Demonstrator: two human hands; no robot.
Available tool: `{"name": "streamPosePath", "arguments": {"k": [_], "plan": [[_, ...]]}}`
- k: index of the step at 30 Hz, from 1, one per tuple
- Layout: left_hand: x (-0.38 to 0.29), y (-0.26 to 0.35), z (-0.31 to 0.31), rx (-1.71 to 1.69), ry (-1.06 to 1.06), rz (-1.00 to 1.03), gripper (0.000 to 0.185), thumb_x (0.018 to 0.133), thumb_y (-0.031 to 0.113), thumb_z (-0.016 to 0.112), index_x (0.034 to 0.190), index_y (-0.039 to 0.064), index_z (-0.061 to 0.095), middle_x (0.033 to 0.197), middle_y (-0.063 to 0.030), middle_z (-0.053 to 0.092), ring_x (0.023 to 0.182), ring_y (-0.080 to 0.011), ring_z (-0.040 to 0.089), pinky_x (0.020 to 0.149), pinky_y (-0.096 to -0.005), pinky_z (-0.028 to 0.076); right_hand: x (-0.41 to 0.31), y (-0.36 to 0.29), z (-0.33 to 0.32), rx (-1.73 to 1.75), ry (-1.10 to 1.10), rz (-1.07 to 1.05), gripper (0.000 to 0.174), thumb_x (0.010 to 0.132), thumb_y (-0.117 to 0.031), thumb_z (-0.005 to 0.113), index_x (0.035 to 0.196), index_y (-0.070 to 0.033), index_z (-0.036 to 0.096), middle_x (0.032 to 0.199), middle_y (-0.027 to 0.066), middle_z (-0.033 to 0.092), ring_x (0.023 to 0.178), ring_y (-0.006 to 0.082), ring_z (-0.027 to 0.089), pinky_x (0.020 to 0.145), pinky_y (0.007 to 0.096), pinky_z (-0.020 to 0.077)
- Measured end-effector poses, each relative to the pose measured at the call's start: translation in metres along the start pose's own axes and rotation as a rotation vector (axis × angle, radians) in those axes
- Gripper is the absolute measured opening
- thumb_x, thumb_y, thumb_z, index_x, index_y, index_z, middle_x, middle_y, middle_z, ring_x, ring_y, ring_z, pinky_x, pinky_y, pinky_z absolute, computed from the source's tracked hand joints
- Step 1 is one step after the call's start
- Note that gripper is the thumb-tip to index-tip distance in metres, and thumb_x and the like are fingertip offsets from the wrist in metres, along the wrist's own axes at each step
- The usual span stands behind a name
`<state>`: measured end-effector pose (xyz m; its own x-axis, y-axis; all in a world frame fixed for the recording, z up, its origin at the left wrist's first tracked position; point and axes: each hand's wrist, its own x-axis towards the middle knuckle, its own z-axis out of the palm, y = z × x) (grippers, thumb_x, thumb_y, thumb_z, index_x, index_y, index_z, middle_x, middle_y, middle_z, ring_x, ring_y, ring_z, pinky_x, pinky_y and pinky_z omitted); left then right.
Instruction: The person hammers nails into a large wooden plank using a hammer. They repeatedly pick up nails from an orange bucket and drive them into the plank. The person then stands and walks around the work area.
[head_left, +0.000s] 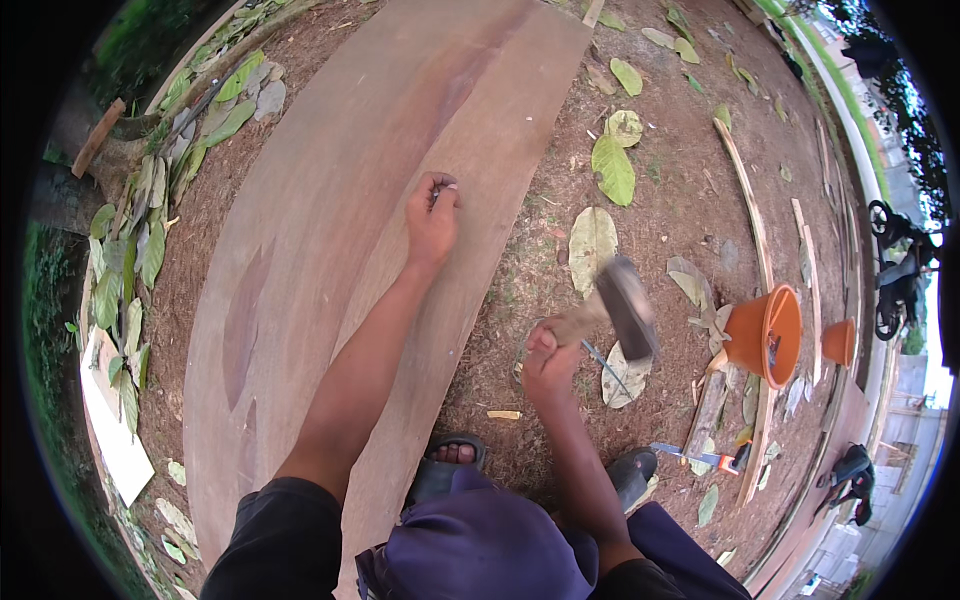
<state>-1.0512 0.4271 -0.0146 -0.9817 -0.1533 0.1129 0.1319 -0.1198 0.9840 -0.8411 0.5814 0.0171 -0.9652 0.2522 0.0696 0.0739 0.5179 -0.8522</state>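
Note:
A large plywood sheet (360, 195) lies in front of me on the left. Over its right part, my left hand (433, 217) has its fingers curled, with something small and dark, perhaps a nail, between thumb and forefinger. My right hand (551, 364) grips the wooden handle of a hammer (626, 307) with a blocky dark head, raised over the leafy ground to the right of the sheet; the hammer is slightly blurred. Small bright spots, possibly nail heads, show near the sheet's right edge.
An orange bucket (761, 337) holding tools stands on the right beside long wood strips (746, 202). A handsaw (697, 456) lies below it. A second orange bucket (838, 343) is farther right. My sandaled feet are at the sheet's edge. Another person (851, 480) is at the far right.

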Motion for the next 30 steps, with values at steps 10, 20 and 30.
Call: {"name": "streamPosePath", "arguments": {"k": [10,20,30], "plan": [[-0.002,0.003,-0.010,-0.120,0.000,-0.156,0.019,0.091,0.011,0.047,0.098,0.000,0.061,0.075,-0.0039,0.059,0.061,-0.0076,0.048,0.053,-0.0247,0.037,0.006,-0.006,0.005,-0.033,0.231,0.008,0.035,0.103,-0.032,0.047,0.102,0.004,0.048,0.070,0.0269,0.061,0.064,0.0475,0.061,0.058,0.0534,0.0459],[-0.015,0.018,-0.015,-0.430,0.011,-0.462,0.025,0.094,0.009,0.043,0.115,-0.002,0.051,0.090,-0.0089,0.058,0.069,-0.0159,0.057,0.059,-0.0284,0.044,0.008,-0.010,0.011,-0.218,-0.079,0.284,0.032,0.102,-0.029,0.049,0.103,0.003,0.052,0.075,0.0324,0.062,0.073,0.0528,0.063,0.065,0.0597,0.0470],[-0.090,0.061,0.006,-0.773,-0.231,-0.792,0.013,0.100,0.001,0.045,0.112,-0.001,0.051,0.122,-0.0208,0.058,0.127,-0.0347,0.054,0.107,-0.0455,0.048,0.025,-0.026,0.015,0.479,-0.043,0.438,0.020,0.095,-0.018,0.068,0.095,0.002,0.067,0.062,-0.0015,0.056,0.055,0.0056,0.047,0.049,0.0255,0.0375]]}}
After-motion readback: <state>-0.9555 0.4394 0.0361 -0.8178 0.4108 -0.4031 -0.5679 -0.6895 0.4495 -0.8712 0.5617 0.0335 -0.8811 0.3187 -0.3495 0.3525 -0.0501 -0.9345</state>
